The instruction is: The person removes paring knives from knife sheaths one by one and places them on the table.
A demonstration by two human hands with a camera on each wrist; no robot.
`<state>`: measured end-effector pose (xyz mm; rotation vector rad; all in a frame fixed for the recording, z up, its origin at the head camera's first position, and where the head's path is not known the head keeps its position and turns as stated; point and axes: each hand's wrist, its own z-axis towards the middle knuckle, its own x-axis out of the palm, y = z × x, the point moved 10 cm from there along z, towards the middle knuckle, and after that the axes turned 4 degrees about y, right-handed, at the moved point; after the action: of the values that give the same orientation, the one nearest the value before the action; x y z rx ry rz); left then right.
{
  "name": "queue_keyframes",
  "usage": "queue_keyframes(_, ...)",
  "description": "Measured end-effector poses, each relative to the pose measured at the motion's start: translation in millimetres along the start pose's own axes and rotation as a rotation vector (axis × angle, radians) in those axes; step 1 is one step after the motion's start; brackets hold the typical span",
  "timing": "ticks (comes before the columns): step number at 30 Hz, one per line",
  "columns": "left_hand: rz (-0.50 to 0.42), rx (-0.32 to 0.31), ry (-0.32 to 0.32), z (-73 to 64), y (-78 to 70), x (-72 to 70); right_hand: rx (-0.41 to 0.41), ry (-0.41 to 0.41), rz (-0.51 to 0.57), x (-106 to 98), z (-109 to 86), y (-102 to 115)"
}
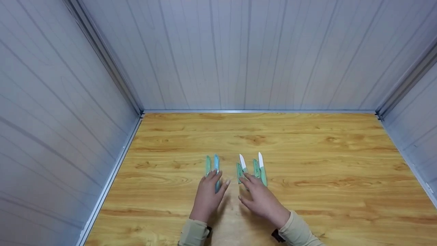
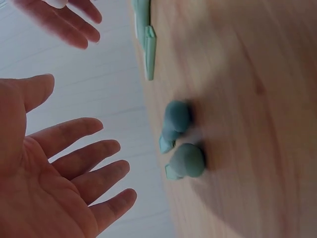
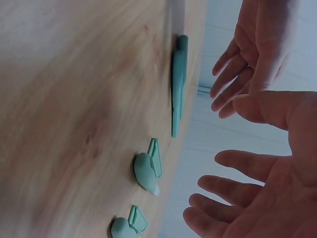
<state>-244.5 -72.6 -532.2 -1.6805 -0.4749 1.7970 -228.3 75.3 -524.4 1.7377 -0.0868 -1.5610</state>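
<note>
Two slim knives lie side by side at left in the head view, a pale green knife [image 1: 208, 164] and a blue knife [image 1: 216, 162], each apparently covered by its sheath. My left hand [image 1: 207, 196] hovers over their near ends, fingers spread, gripping nothing. Right of them are two white-bladed knives with green handles, the inner knife [image 1: 242, 160] and the outer knife [image 1: 261, 162]. A green sheath [image 1: 239, 171] and another green sheath [image 1: 256, 167] lie at their left sides. Above the inner pair my right hand [image 1: 262, 200] is spread and holds nothing. Rounded handle ends [image 2: 188, 161] show in the left wrist view.
The wood-grain table [image 1: 324, 147] extends around the knives. Pale panelled walls stand at the back [image 1: 232, 54], the left [image 1: 61, 119] and the right, meeting the table along metal edging.
</note>
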Motion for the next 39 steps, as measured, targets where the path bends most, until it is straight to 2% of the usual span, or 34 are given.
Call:
queue_keyframes(13, 0.092, 0.022, 0.0, 2.7, 7.8, -1.4, -0.058, 0.058, -0.075, 20.5, 3.3, 10.1)
queue_keyframes(22, 0.137, 0.034, 0.013, 6.6, 9.4, -7.0, -0.062, 0.083, -0.085, 27.4, 6.7, 14.3)
queue_keyframes(27, 0.139, 0.035, 0.027, 10.9, 12.5, -9.0, -0.081, 0.088, -0.093, 30.1, 9.7, 18.0)
queue_keyframes(35, 0.106, 0.013, 0.09, 22.1, 22.4, -7.6, -0.112, 0.082, -0.116, 32.0, 12.3, 24.8)
queue_keyframes(39, 0.111, 0.024, 0.108, 28.0, 27.0, -7.4, -0.124, 0.088, -0.132, 33.3, 14.3, 27.9)
